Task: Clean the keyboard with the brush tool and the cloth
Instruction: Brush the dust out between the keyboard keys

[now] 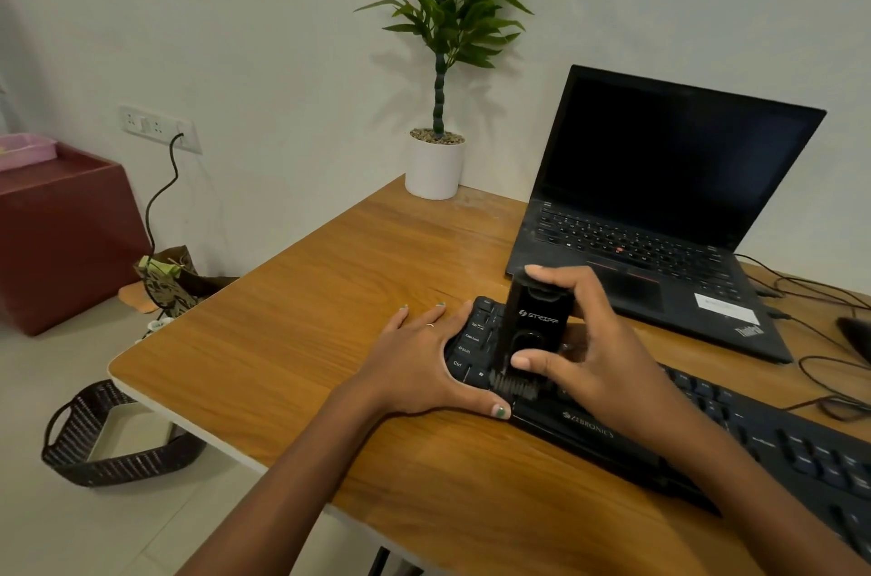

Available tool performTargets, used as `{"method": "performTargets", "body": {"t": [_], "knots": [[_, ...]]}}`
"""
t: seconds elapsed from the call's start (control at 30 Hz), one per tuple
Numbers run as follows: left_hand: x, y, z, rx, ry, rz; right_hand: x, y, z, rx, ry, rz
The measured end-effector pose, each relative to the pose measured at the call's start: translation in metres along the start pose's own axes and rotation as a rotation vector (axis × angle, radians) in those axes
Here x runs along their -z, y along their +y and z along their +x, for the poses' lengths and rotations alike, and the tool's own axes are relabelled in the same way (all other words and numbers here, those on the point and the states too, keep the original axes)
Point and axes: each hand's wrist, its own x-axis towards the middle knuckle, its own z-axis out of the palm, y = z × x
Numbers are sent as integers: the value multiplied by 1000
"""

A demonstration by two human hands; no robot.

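Observation:
A black keyboard [735, 429] lies slantwise on the wooden desk [330, 307], running from the middle toward the lower right. My right hand [594, 349] grips a black block-shaped brush tool [535, 321] upright, thumb on its front and forefinger over its top. Its bristles touch the keys at the keyboard's left end. My left hand [424, 363] lies flat against the keyboard's left edge, fingers straight on the desk and thumb along the front rim. No cloth is in view.
An open black laptop [660, 217] stands just behind the keyboard. A potted plant [436, 160] sits at the desk's back corner. Cables [810, 288] trail at the right. On the floor to the left are a dark woven basket [108, 439] and a red box [61, 236].

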Motion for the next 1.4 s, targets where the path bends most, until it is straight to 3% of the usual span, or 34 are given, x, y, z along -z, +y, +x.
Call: {"method": "performTargets", "body": {"t": [0.1, 0.23, 0.37, 0.53, 0.63, 0.73, 0.8, 0.93, 1.0, 1.1, 1.27, 1.4], "knots": [[0, 0, 0, -8, 6, 0, -14, -2, 5, 50, 69, -78], [-3, -3, 2, -35, 17, -22, -22, -3, 7, 58, 54, 22], [-1, -2, 0, -7, 16, -9, -13, 4, 16, 31, 108, -179], [-2, -1, 1, -17, 9, -26, -16, 1, 11, -36, 42, 131], [1, 1, -1, -4, 7, -16, -5, 5, 17, -54, 9, -70], [2, 4, -2, 0, 8, -12, -10, 7, 21, -15, 122, -210], [1, 3, -2, -9, 9, -17, -20, 5, 18, 15, 157, -145], [-1, 0, 0, -8, 6, -16, -8, 4, 12, -58, 55, 70], [-1, 0, -1, 4, 10, -14, 4, 7, 12, -85, 24, -8], [0, 0, 0, 12, 12, -15, 5, 7, 8, -56, 124, -145], [0, 1, 0, 0, 9, -6, 2, 5, -3, -105, 61, 97], [0, 0, 0, 7, 8, -2, 9, 7, 4, -107, 110, -109]]}}
